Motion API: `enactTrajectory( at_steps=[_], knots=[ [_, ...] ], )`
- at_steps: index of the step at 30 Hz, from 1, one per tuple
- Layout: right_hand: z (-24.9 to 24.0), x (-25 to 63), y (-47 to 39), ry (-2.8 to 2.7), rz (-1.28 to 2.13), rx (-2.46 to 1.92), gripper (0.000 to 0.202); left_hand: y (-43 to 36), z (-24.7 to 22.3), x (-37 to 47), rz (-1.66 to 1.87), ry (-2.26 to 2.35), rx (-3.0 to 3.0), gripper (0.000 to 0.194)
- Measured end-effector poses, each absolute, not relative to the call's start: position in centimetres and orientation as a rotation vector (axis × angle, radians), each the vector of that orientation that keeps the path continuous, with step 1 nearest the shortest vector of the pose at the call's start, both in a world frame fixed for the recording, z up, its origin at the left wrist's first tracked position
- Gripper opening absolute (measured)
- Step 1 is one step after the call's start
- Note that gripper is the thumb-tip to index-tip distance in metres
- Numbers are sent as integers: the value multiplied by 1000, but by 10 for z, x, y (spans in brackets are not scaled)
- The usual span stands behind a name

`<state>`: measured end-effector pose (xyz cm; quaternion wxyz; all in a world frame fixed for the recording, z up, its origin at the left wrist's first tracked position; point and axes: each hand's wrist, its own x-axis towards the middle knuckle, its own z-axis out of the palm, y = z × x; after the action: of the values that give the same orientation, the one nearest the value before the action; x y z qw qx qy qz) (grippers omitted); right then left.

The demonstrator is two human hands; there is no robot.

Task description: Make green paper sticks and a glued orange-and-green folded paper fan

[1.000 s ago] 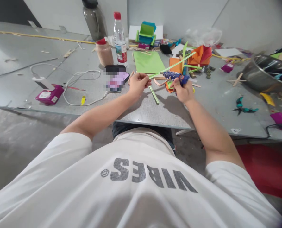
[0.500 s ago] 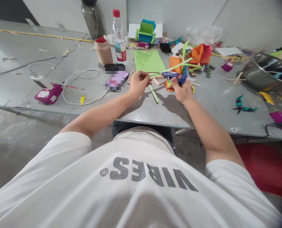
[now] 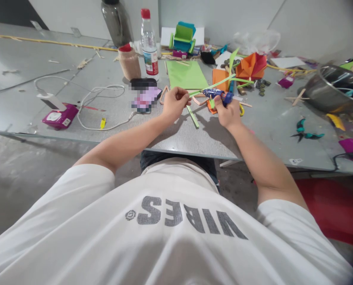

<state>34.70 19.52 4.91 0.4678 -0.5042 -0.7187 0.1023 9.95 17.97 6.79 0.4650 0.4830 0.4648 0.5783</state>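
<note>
My left hand (image 3: 175,103) pinches a narrow light-green strip (image 3: 220,82) near one end, and the strip slants up to the right. In my right hand (image 3: 230,114) is a blue glue gun (image 3: 215,94), its nozzle pointing left at the strip, close to my left fingertips. Whether the nozzle touches the strip I cannot tell. Below my left fingers a second green strip (image 3: 193,118) lies on the table. A green sheet (image 3: 186,74) lies behind my hands. Orange paper (image 3: 220,80) and an orange folded piece (image 3: 251,67) are beyond the glue gun.
To the left are a phone (image 3: 148,99), a white cable (image 3: 97,128) and a purple power adapter (image 3: 60,117). A water bottle (image 3: 150,59) and a jar (image 3: 129,63) stand behind. On the right are teal-handled pliers (image 3: 308,134) and a metal pot (image 3: 325,93).
The far tip of the green strip has shifted slightly left and down. Both hands stay almost where they were, still holding the strip and the glue gun.
</note>
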Motion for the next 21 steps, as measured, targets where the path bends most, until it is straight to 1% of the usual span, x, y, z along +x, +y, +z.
enactTrajectory(
  at_steps=[10, 16, 21],
  knots=[
    [49, 343, 195, -1764, 244, -1230, 87, 183, 66, 100, 1409, 1139, 1215, 23],
    [48, 345, 195, -1765, 236, -1227, 81, 184, 64, 99, 1417, 1140, 1194, 22],
    [46, 344, 195, -1782, 214, -1237, 80, 188, 61, 99, 1432, 1101, 1187, 20]
  ],
)
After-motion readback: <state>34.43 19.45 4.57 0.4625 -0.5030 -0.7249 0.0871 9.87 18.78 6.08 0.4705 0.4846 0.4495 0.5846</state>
